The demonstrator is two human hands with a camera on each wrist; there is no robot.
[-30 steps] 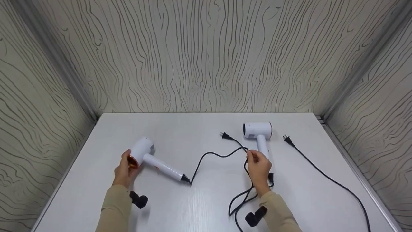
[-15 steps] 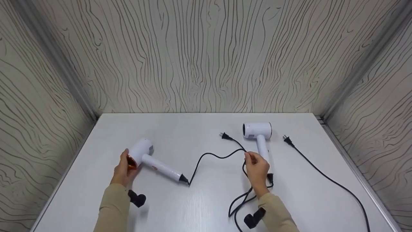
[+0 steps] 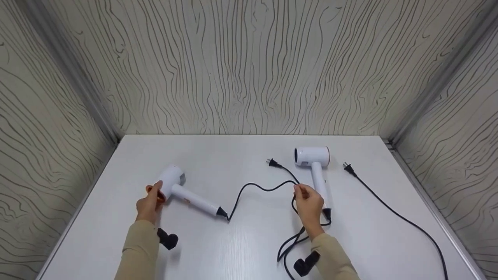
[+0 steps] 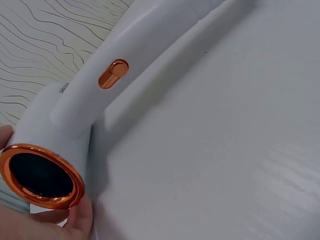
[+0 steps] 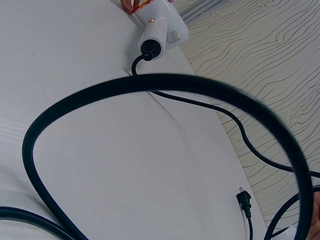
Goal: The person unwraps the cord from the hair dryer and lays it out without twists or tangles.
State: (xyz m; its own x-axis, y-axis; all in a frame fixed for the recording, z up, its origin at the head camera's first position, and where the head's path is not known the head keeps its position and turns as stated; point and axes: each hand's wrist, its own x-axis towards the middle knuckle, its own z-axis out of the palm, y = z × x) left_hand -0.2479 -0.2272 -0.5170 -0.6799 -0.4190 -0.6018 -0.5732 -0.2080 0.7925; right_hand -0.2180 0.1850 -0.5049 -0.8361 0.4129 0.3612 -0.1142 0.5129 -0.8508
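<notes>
On the left of the white table lies a white hair dryer point(image 3: 170, 179), handle slanting down to the right. My left hand point(image 3: 148, 206) grips the end of its barrel at the orange rim point(image 4: 76, 186); in the left wrist view the rim circles a dark opening, with fingertips on either side. A black cord point(image 3: 264, 189) runs from the handle's end to my right hand point(image 3: 310, 206), whose thumb and fingers pinch it. Beneath that hand the cord falls in loops. A wide arc of cord point(image 5: 165, 82) crosses the right wrist view.
A second white hair dryer point(image 3: 312, 156) lies at the back right, its handle partly behind my right hand. One black plug point(image 3: 273, 163) lies left of it, another plug point(image 3: 349, 168) right of it with a trailing cord point(image 3: 397, 214). Patterned panels point(image 3: 249, 77) wall the table.
My right hand has shifted slightly left with the cord. The left fingers now cross over the orange rim, which shows on both sides of them. The dryer stays nearly in place.
</notes>
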